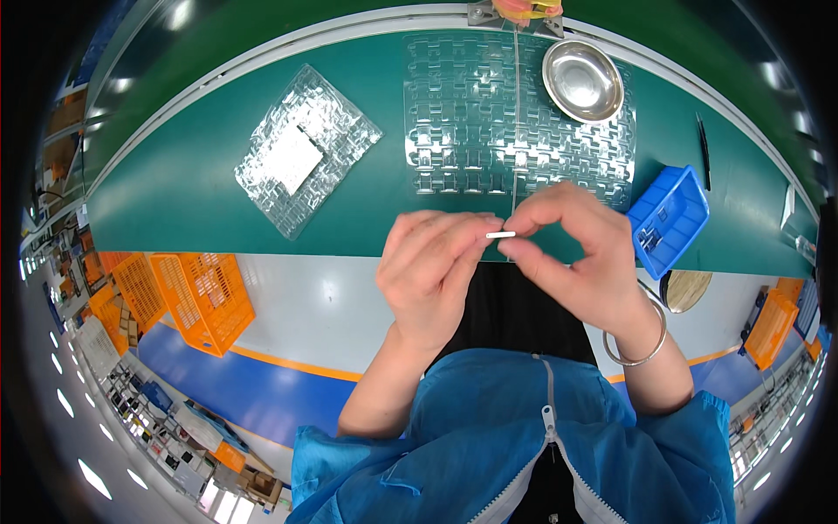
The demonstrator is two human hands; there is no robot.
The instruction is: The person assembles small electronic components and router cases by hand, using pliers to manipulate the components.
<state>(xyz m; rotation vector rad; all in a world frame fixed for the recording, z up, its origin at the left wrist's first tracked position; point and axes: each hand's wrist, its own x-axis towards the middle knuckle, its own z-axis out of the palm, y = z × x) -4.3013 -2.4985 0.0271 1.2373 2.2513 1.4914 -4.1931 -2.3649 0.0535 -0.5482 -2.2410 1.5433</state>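
Between my two hands, just above the near edge of the green table (375,223), is a small flat white strip (500,234). My left hand (436,271) pinches its left end between thumb and fingers. The thumb and forefinger of my right hand (580,253) close in at its right end, the other fingers curled. What the strip is, I cannot make out. Beyond my hands lie clear plastic blister trays (458,131) with rows of pockets. On their right part stands a round metal bowl (583,80).
Right of my hands a blue plastic bin (681,218) holds small metallic parts. Black tweezers (704,150) lie behind it. At left, another clear tray (336,118) carries a white card (292,159). Orange crates (205,297) stand on the floor at left; a round stool (687,291) sits below the bin.
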